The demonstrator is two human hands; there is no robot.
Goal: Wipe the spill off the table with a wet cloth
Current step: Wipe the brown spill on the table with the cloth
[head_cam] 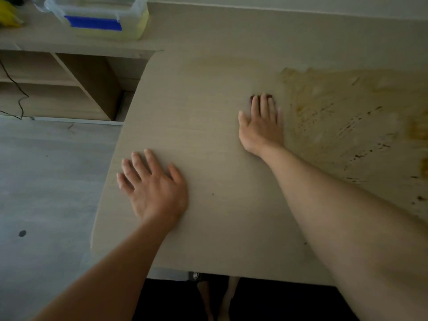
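One table, one spill, two flat hands.

Plastic storage box: clear, lidded, with a strip of blue tape across its near side and pale yellow contents showing through the wall. It stands on top of the shelf unit, at its right end.

Yellow object: on the same top surface, far left, cut by the frame edge; too blurred to identify.

Shelf unit: light wood, open compartments split by an upright divider and horizontal boards.

Black cable: thin, hangs down across the unit's left compartments to the floor.

Floor: grey wood-look boards, with a small dark spot near the left edge.

Wall: pale, along the top of the view.
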